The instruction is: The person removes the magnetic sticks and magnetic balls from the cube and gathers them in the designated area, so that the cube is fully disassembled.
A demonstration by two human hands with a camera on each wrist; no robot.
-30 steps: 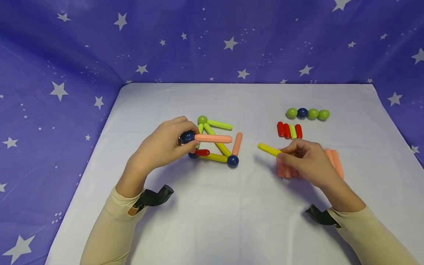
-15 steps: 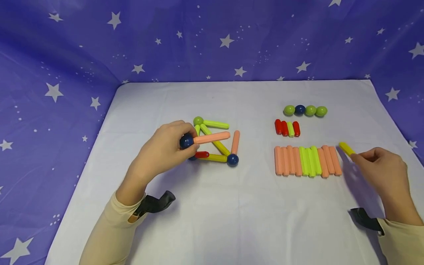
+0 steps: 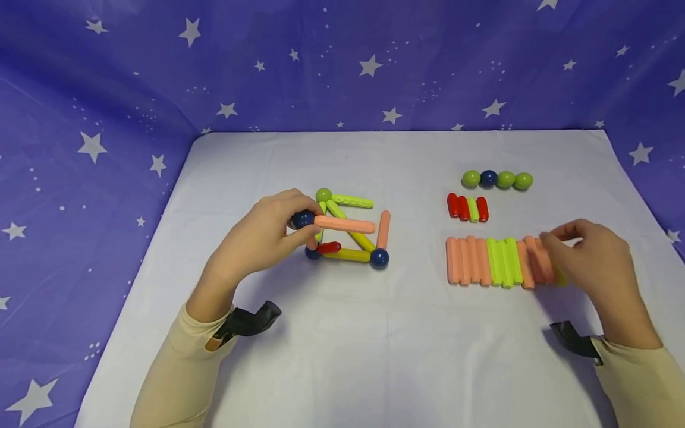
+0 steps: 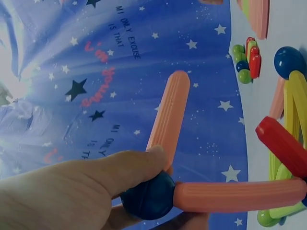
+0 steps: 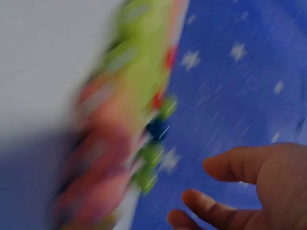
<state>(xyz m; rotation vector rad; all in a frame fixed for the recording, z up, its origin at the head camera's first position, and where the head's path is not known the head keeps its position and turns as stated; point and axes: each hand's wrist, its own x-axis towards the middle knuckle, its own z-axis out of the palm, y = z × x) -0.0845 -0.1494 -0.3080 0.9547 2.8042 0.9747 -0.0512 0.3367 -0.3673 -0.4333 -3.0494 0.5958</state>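
My left hand (image 3: 267, 235) pinches a dark blue ball (image 3: 303, 220) with a salmon stick (image 3: 345, 224) projecting from it. In the left wrist view, a second salmon stick (image 4: 240, 195) runs from this ball down to the assembly of balls and sticks. That assembly has a green ball (image 3: 323, 195), a blue ball (image 3: 379, 257), yellow sticks (image 3: 348, 255) and a short red stick (image 3: 329, 247). My right hand (image 3: 599, 261) hovers over the right end of a stick row (image 3: 468, 261), thumb and fingers apart, nothing between them. A yellow stick (image 3: 561, 278) lies there, partly hidden by the hand.
Behind the row lie several short red and lime sticks (image 3: 463, 208). Farther back, green balls (image 3: 505, 179) and a blue ball (image 3: 489, 178) form a line. A starry purple cloth (image 3: 342, 59) stands behind the white table (image 3: 342, 356). The right wrist view is blurred.
My right hand carried the yellow stick rightward past the row, set it at the row's right end, and let go, then moved slightly left over it. My left hand stays in nearly the same place.
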